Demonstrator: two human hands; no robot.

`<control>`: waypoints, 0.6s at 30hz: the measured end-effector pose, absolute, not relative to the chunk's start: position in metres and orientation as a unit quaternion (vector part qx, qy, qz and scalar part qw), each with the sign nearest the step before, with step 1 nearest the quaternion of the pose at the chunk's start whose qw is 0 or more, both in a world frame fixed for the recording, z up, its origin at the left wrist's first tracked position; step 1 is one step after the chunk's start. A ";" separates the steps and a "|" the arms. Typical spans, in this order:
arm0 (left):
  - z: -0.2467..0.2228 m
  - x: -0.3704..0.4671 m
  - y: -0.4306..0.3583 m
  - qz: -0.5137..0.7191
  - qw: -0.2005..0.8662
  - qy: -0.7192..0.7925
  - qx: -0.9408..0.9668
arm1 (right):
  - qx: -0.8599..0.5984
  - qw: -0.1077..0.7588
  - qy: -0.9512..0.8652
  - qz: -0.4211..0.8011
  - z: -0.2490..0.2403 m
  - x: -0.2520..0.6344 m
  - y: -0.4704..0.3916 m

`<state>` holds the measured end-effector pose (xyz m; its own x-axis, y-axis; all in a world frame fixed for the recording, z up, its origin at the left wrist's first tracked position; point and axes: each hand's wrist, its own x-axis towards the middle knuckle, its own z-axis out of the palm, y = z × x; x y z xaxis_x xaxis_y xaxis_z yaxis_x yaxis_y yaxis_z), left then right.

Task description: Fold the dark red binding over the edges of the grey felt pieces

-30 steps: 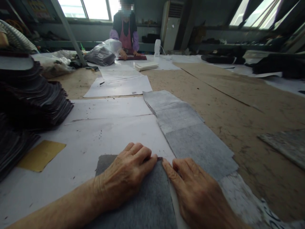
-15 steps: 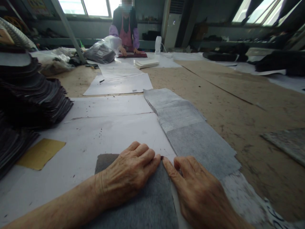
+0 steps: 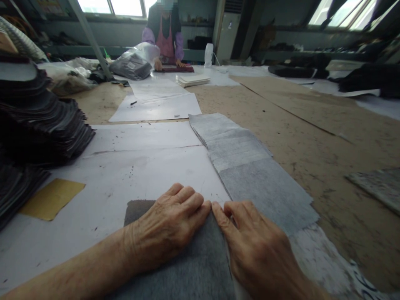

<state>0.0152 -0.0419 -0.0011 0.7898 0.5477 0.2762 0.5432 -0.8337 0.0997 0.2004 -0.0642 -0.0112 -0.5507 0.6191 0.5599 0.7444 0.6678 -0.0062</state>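
The gray sheet [image 3: 200,266] lies on white paper [image 3: 156,171] on the counter [image 3: 281,112], its near end cut off by the view and much of its far edge hidden by the left hand [image 3: 170,229]; the visible right edge runs away from the wearer, but the long axis cannot be confirmed. The left hand is loosely curled, pressing on the sheet, and the right hand [image 3: 259,241], partly curled with index finger extended, meets it at the far right corner; whether either pinches the material cannot be determined.

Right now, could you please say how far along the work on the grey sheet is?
The grey sheet already lies over the white paper. In hand is its far right corner, with fingers of the left hand and right hand there. That corner seems left to finish; whether the grey pile is waiting, I cannot tell.
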 end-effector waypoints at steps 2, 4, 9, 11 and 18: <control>-0.004 0.013 -0.041 0.161 0.012 0.292 0.943 | -0.396 0.252 -0.873 -0.135 -0.013 0.201 -0.065; -0.006 0.006 -0.041 0.180 0.012 0.299 0.937 | -0.398 0.230 -0.876 -0.149 -0.012 0.202 -0.066; -0.003 -0.020 -0.043 0.211 0.004 0.305 0.929 | -0.378 0.199 -0.888 -0.172 -0.010 0.202 -0.066; 0.001 -0.029 -0.044 0.210 -0.005 0.294 0.932 | -0.365 0.199 -0.892 -0.180 -0.010 0.202 -0.066; 0.001 -0.032 -0.048 0.143 -0.037 0.271 0.951 | -0.284 0.218 -0.921 -0.152 -0.006 0.195 -0.064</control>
